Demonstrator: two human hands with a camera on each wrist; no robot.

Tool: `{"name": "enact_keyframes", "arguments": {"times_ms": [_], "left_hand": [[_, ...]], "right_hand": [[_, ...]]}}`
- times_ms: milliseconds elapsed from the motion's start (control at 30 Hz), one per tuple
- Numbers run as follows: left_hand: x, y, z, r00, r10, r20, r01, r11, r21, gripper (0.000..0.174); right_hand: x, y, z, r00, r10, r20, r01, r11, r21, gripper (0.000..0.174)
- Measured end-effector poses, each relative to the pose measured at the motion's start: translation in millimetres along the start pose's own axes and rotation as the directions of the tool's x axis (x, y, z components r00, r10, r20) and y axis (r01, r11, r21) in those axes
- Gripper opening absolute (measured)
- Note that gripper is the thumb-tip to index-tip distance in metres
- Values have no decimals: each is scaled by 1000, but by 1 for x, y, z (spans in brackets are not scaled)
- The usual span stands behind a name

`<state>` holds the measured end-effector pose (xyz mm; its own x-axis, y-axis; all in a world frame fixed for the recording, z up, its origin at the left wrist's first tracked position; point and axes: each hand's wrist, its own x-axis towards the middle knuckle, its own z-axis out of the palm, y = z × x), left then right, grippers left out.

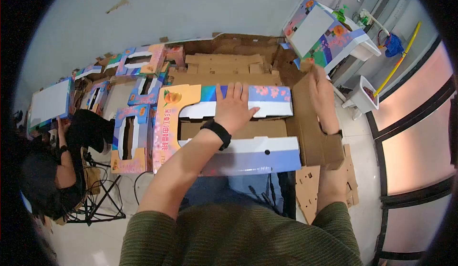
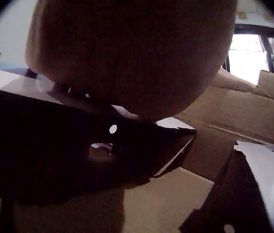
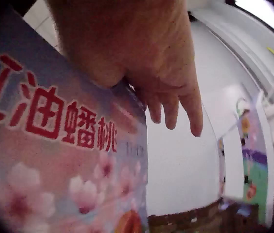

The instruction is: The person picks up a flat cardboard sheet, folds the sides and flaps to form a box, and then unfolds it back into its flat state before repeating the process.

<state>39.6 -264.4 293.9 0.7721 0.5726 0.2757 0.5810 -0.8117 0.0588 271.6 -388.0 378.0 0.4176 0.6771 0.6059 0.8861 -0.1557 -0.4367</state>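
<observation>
A printed cardboard carton [image 1: 281, 156] with peach and blossom artwork lies in front of me, with a long slot across its top. My left hand [image 1: 234, 105] rests on the far top strip, fingers extended. In the left wrist view that hand looms dark over the carton's inside [image 2: 176, 194]. At the carton's right end a brown end flap [image 1: 305, 123] stands raised. My right hand [image 1: 323, 101] is at this flap's outer edge, fingers straight. The right wrist view shows the flap's printed outer face [image 3: 44, 131] with red characters, the palm against its edge.
Several folded cartons [image 1: 129, 139] stand to the left, where another person [image 1: 52, 180] touches a carton with a white panel [image 1: 51, 103]. Behind is a large brown cardboard bin [image 1: 229, 42]. Another carton [image 1: 310, 32] leans by a sink [image 1: 365, 46]. Flat cardboard [image 1: 352, 175] lies on the floor at right.
</observation>
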Motion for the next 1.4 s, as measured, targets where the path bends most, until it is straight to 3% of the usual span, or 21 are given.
{"name": "enact_keyframes", "arguments": {"times_ms": [100,200,233,300,367,433,500,533,633,733,800,833,900,967,1033,1133,1167,1233,1267,1400], "left_hand": [[4,1,-4,999,26,19,-25,999,-44,82],[2,0,-9,999,31,44,-27,996,-90,82],[4,0,-10,998,36,44,-32,995,-96,81],[8,-2,-12,998,42,41,-37,994,-107,82],[4,-4,-7,998,43,55,-37,993,-114,82],[11,-3,-9,990,92,108,-77,988,-135,83],[5,-16,-16,980,114,164,-80,977,-196,83],[8,-23,-25,973,144,182,-93,961,-262,83],[6,-40,-61,960,233,158,-159,912,-379,79],[-20,-58,-116,931,325,166,-208,846,-490,71],[-52,-71,-141,925,362,116,-263,829,-494,64],[-68,-71,-157,930,301,211,-152,836,-527,60],[-107,-88,-148,916,393,77,-324,842,-432,62],[-141,-93,-140,934,351,65,-298,867,-399,68],[-162,-91,-129,936,348,57,-306,882,-359,74],[-176,-81,-107,919,394,-11,-379,876,-298,83],[-174,-78,-105,917,398,-5,-383,880,-282,81],[-168,-73,-104,916,402,2,-390,888,-243,76],[-165,-71,-102,914,405,15,-391,890,-235,73],[-153,-65,-93,910,402,98,-378,904,-199,65]], "right_hand": [[-23,31,-1,998,44,-43,-39,994,104,49],[-41,73,-24,922,302,242,-366,883,293,60],[-52,86,-19,890,349,292,-452,752,479,62],[-74,115,2,827,383,411,-546,375,749,65],[-103,125,20,839,418,349,-533,502,681,60],[-100,116,17,840,423,339,-527,491,693,60],[-90,105,1,817,398,418,-550,322,770,65],[-76,121,-3,858,315,407,-506,376,776,62],[-45,103,-39,837,376,397,-543,655,525,58],[-32,116,-65,706,282,650,-644,638,422,54],[-38,103,-85,703,254,664,-610,695,381,53],[-41,93,-98,706,237,667,-587,723,364,53],[-52,62,-127,737,215,641,-486,827,282,52],[-72,30,-152,822,219,526,-320,941,107,48],[-95,-1,-168,920,131,370,-164,985,59,42],[-122,-88,-174,965,81,251,-75,997,-34,40],[-131,-115,-168,960,116,256,-117,993,-12,42],[-140,-137,-147,897,-126,424,88,990,107,51],[-140,-151,-131,843,-209,495,195,978,80,57],[-163,-150,-24,698,-432,571,453,884,114,77]]}}
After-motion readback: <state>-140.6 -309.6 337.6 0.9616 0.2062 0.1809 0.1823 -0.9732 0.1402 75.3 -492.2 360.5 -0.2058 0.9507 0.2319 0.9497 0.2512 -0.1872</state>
